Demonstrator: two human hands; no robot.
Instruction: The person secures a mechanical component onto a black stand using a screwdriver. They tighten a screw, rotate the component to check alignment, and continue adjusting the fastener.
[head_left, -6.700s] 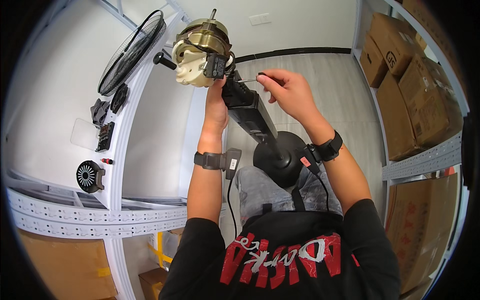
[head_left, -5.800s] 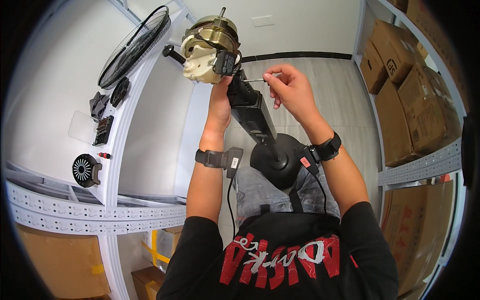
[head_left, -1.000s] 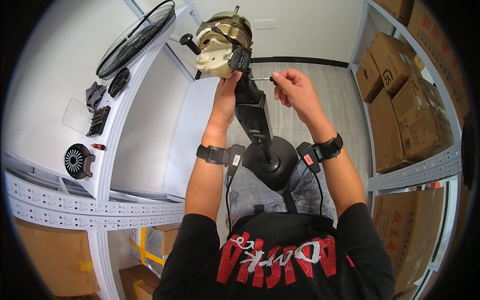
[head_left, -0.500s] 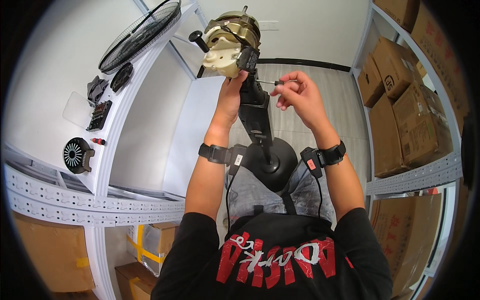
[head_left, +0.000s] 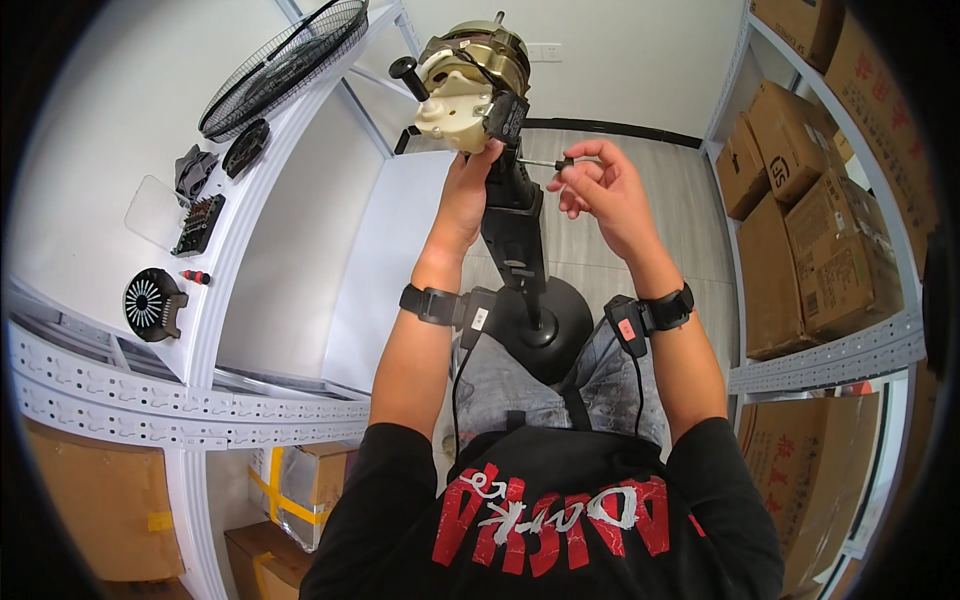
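A stand fan without its cage stands in front of me, its brass-coloured motor (head_left: 490,62) at the top. Below the motor sits a cream gearbox housing (head_left: 450,116) with a black knob (head_left: 405,76) and a black box-shaped part (head_left: 507,118) on its side. My left hand (head_left: 464,200) is closed around the fan's black neck just under the housing, thumb up against it; its other fingers are mostly hidden. My right hand (head_left: 606,188) pinches the dark handle of a screwdriver (head_left: 562,164). Its thin shaft points left, the tip at the neck's right side.
The black column (head_left: 514,240) runs down to a round base (head_left: 560,340) between my legs. On the left shelf lie a fan cage (head_left: 285,70), a bit set (head_left: 199,225), a red-and-black small tool (head_left: 196,277) and a round black cover (head_left: 153,304). Cardboard boxes (head_left: 840,240) fill the right rack.
The motor, neck and both hands sit slightly farther right in the picture, and the view has shifted a little. Both grips stay the same, with the screwdriver tip still at the neck.
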